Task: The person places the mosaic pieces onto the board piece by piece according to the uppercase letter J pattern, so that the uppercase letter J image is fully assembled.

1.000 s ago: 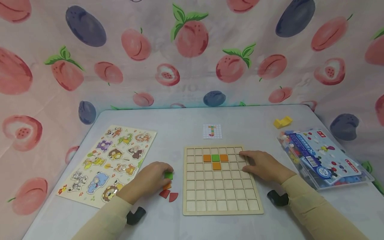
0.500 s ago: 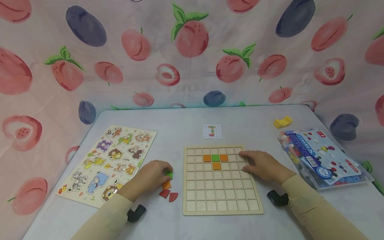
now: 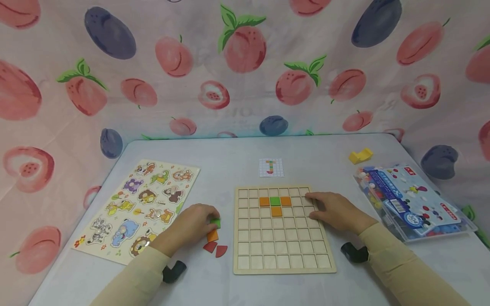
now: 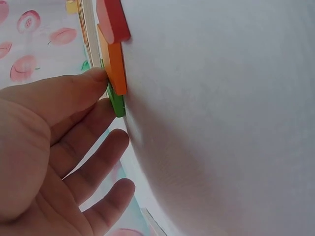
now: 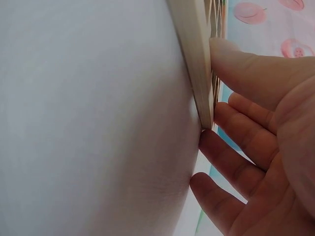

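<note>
My left hand (image 3: pixel 191 225) pinches a green square tile (image 3: pixel 216 222) between thumb and forefinger, left of the wooden grid board (image 3: pixel 283 271). In the left wrist view, the green tile (image 4: pixel 117 105) lies against an orange tile (image 4: pixel 115 64), and the other fingers spread apart. Just nearer in the head view are that orange square (image 3: pixel 212 236) and two red quarter-circle pieces (image 3: pixel 210 247). My right hand (image 3: pixel 338 210) rests its thumb and fingertips at the board's right edge. Set in the board are a green tile (image 3: pixel 274 201) and three orange tiles (image 3: pixel 276 211).
A small pattern card (image 3: pixel 271 168) lies behind the board. On the left is an animal puzzle board (image 3: pixel 134 208), partly under the left forearm. A clear plastic box (image 3: pixel 417 199) with a printed sheet stands at right, a yellow piece (image 3: pixel 360 156) behind it.
My left hand has shifted slightly back and left, so more of the orange tile beside it shows. The right hand and the board stay still.
</note>
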`<state>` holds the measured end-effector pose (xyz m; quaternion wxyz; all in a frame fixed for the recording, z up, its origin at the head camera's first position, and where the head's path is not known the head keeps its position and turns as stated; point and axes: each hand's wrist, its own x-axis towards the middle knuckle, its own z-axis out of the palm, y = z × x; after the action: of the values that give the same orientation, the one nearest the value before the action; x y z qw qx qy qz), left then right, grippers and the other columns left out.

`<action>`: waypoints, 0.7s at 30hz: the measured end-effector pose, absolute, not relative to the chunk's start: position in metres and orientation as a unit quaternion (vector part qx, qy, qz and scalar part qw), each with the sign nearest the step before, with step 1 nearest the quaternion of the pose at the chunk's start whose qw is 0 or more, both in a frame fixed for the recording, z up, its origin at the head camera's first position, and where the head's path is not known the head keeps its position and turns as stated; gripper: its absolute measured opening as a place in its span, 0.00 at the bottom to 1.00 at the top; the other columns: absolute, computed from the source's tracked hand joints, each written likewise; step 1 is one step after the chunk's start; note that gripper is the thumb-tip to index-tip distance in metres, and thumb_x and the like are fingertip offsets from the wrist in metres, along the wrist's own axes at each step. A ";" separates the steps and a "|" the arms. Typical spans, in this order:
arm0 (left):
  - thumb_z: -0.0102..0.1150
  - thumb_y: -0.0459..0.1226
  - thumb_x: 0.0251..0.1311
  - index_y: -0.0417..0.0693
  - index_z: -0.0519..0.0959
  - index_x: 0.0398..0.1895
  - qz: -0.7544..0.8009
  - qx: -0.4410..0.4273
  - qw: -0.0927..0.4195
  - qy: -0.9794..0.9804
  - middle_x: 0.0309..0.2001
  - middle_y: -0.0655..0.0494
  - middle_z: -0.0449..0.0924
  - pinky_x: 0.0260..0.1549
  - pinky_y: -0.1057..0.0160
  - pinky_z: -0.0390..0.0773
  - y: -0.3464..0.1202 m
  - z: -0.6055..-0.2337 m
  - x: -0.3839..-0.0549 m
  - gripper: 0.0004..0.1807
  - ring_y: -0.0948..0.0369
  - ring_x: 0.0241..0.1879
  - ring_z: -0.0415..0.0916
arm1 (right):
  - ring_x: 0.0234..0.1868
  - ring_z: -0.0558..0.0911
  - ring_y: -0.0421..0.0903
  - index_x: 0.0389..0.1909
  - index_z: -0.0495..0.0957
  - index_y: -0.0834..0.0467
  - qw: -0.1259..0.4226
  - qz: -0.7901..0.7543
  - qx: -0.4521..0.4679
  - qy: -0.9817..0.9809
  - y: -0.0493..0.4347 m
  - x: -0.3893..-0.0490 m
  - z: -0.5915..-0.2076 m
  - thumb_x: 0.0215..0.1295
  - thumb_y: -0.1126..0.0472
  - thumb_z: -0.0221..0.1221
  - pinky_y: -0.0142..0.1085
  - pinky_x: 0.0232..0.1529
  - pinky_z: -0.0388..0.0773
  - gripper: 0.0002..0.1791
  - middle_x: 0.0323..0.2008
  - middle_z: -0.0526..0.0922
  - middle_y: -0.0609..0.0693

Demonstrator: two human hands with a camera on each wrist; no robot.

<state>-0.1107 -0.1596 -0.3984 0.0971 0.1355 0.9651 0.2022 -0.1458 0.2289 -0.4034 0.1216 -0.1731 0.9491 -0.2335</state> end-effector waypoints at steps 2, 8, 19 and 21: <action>0.73 0.36 0.55 0.50 0.85 0.38 0.197 0.136 0.093 0.966 0.37 0.61 0.82 0.51 0.55 0.77 -0.160 -0.399 -0.111 0.08 0.58 0.41 0.75 | 0.68 0.67 0.66 0.68 0.70 0.63 0.122 -0.233 -0.173 0.949 0.229 -0.146 -0.404 0.66 0.57 0.65 0.60 0.65 0.63 0.32 0.66 0.72 0.65; 0.73 0.36 0.55 0.50 0.85 0.38 0.193 0.139 0.088 0.967 0.37 0.61 0.82 0.51 0.55 0.77 -0.161 -0.399 -0.112 0.08 0.58 0.42 0.76 | 0.68 0.67 0.66 0.68 0.70 0.63 0.121 -0.233 -0.175 0.949 0.230 -0.147 -0.404 0.66 0.57 0.65 0.60 0.65 0.63 0.32 0.66 0.72 0.64; 0.70 0.32 0.57 0.48 0.85 0.40 0.194 0.144 0.094 0.966 0.39 0.59 0.82 0.52 0.54 0.77 -0.160 -0.396 -0.110 0.09 0.57 0.43 0.76 | 0.68 0.67 0.66 0.68 0.70 0.64 0.120 -0.234 -0.181 0.948 0.231 -0.146 -0.404 0.66 0.57 0.65 0.60 0.65 0.63 0.32 0.65 0.72 0.65; 0.70 0.32 0.57 0.47 0.85 0.41 0.195 0.142 0.097 0.966 0.39 0.59 0.82 0.52 0.54 0.77 -0.160 -0.396 -0.109 0.09 0.57 0.43 0.76 | 0.68 0.67 0.67 0.68 0.70 0.64 0.121 -0.234 -0.182 0.947 0.231 -0.146 -0.403 0.66 0.57 0.65 0.60 0.65 0.63 0.32 0.65 0.72 0.65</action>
<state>-0.1091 -0.1597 -0.3956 0.0975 0.1422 0.9656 0.1949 -0.1463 0.2309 -0.4033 0.1212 -0.1817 0.9475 -0.2335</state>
